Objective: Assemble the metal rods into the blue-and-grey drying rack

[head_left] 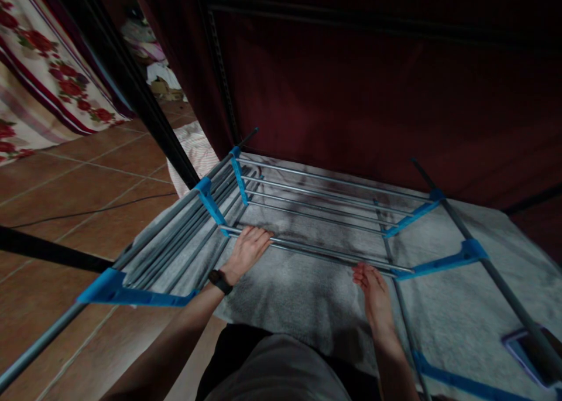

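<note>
A drying rack with thin grey metal rods (316,211) and blue plastic brackets (421,267) stands in front of me. My left hand (251,246), with a dark watch on the wrist, is closed over a loose-looking metal rod (316,252) near its left end. That rod runs alongside another one, and its right tip lies over the blue bracket on the right. Just below the same rod, near its right end, is my right hand (372,281), its fingers loosely bent and not wrapped round it. Whether the fingertips touch the rod is unclear.
Grey cloth (302,295) lies under the rack. A phone (533,354) rests at the lower right, partly behind a rack tube. Dark red fabric (351,108) hangs behind. On the left are black frame bars (144,108), a floral curtain (65,79) and a cable (88,211) across the tiles.
</note>
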Motion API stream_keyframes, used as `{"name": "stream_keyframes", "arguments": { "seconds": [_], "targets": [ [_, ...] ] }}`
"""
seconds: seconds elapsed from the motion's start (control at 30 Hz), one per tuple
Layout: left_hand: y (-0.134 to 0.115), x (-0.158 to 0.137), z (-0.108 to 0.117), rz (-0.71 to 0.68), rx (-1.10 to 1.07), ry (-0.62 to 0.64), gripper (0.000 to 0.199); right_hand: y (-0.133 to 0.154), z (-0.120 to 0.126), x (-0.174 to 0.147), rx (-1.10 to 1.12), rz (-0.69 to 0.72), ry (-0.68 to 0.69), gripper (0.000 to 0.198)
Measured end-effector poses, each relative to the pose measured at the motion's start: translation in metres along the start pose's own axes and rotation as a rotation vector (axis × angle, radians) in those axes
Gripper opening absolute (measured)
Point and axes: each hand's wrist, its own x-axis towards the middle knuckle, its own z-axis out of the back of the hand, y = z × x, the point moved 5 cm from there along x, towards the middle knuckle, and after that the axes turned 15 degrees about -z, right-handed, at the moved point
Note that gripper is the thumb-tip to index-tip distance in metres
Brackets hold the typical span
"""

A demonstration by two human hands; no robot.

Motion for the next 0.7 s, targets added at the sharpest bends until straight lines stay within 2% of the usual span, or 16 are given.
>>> {"name": "stream_keyframes", "arguments": {
  "seconds": [0.13,0.3,0.4,0.53,0.7],
  "targets": [
    [0.001,-0.001,-0.002,0.001,-0.016,0.007,0.025,0.016,-0.012,-0.018,-0.255,0.215,-0.068,0.036],
    [0.001,-0.002,-0.002,-0.006,-0.012,0.010,0.026,0.025,-0.042,-0.047,-0.646,0.684,-0.071,0.027],
    [0.000,-0.002,-0.001,-0.014,-0.019,0.008,0.025,0.024,-0.061,-0.048,-0.830,0.883,-0.109,0.032],
    [0.000,-0.002,0.000,0.002,-0.035,-0.017,0.025,0.024,-0.083,-0.036,-1.054,0.990,-0.104,0.038],
    [-0.002,-0.004,0.001,0.048,0.015,-0.077,0.028,0.031,-0.088,-0.026,-1.166,1.029,-0.135,0.035]
  ]
}}
